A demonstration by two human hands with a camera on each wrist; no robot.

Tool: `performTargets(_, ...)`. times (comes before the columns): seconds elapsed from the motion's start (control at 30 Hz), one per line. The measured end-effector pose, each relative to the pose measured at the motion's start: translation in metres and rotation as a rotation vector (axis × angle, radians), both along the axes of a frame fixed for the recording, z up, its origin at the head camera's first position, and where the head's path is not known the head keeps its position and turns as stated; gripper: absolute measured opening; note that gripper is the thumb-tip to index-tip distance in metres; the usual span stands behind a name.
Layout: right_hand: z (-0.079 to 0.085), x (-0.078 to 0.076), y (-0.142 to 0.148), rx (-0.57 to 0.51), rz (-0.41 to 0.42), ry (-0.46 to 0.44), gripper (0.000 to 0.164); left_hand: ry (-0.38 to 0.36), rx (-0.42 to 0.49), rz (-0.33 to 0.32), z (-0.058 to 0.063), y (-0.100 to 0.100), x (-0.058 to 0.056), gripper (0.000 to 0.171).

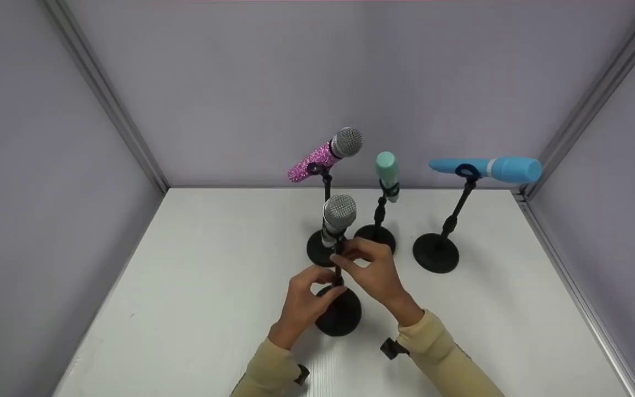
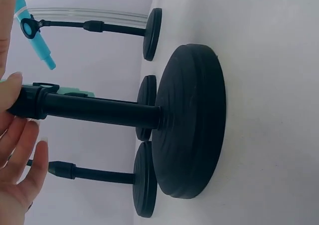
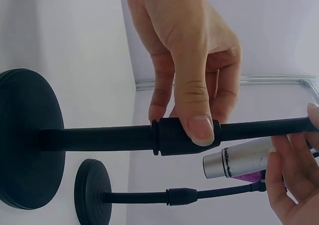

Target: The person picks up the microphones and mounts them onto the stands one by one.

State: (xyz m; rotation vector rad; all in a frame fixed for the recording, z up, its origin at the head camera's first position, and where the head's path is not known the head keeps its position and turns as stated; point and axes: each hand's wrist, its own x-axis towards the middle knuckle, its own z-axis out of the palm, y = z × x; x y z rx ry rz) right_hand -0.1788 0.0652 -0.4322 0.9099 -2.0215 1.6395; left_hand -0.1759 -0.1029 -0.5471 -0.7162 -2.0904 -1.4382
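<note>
A black desk microphone stand [image 1: 340, 317] with a round base stands upright in front of me. Its clip carries a silver microphone [image 1: 340, 212] with a mesh head. My left hand [image 1: 302, 300] pinches the collar [image 3: 170, 134] midway up the pole, thumb on the near side in the right wrist view. Higher up, just under the clip, my right hand [image 1: 375, 270] holds the thinner upper rod [image 3: 264, 128] between thumb and fingers. The clip is partly hidden by the microphone and the right hand.
Behind stand several more microphones on black stands: a pink glittery one [image 1: 313, 162], a mint green one [image 1: 387, 168] and a blue one [image 1: 516, 169] at the right. The white table [image 1: 213, 264] meets grey panels [image 1: 240, 94] at the back and sides.
</note>
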Motion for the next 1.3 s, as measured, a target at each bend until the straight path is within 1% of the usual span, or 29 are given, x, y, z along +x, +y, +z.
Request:
performTargets(0.07, 0.0, 0.001, 0.0, -0.002, -0.001, -0.006, 0.012, 0.001, -0.009, -0.024, 0.0, -0.001, 0.001, 0.02)
performTargets(0.17, -0.003, -0.001, 0.001, -0.001, -0.007, -0.018, 0.012, -0.03, -0.034, -0.065, 0.002, -0.002, 0.001, 0.02)
performTargets(0.3, -0.016, -0.01, 0.002, 0.006, -0.014, -0.031, 0.012, -0.054, -0.068, -0.085, 0.003, -0.004, 0.002, 0.02)
performTargets(0.37, -0.023, -0.014, 0.003, 0.009, -0.015, -0.022, 0.012, -0.049, -0.082, -0.071, 0.003, -0.004, 0.001, 0.022)
performTargets(0.43, -0.027, -0.017, 0.004, 0.009, -0.01, -0.012, 0.013, -0.049, -0.09, -0.044, 0.002, -0.004, 0.001, 0.026)
performTargets(0.57, -0.03, -0.019, 0.006, 0.0, 0.008, 0.003, 0.014, -0.041, -0.058, 0.009, 0.002, -0.003, 0.0, 0.032)
performTargets(0.67, -0.029, -0.02, 0.007, -0.005, 0.018, 0.001, 0.013, -0.019, -0.02, 0.017, 0.002, -0.002, -0.001, 0.026)
performTargets(0.77, -0.029, -0.019, 0.006, -0.004, 0.017, -0.007, 0.012, -0.018, -0.015, -0.006, 0.003, -0.003, -0.002, 0.022)
performTargets(0.93, -0.027, -0.018, 0.004, 0.014, -0.005, -0.001, 0.012, -0.051, -0.067, -0.067, 0.005, -0.005, -0.001, 0.017)
performTargets(1.07, -0.015, -0.011, 0.003, 0.02, -0.009, 0.009, 0.011, -0.062, -0.09, -0.082, 0.006, -0.006, -0.001, 0.016)
performTargets(1.2, -0.002, -0.002, 0.002, 0.018, 0.001, 0.011, 0.011, -0.048, -0.093, -0.042, 0.005, -0.005, -0.001, 0.019)
performTargets(1.3, 0.0, 0.0, 0.001, 0.007, 0.009, 0.012, 0.011, -0.057, -0.071, -0.003, 0.005, -0.004, 0.0, 0.027)
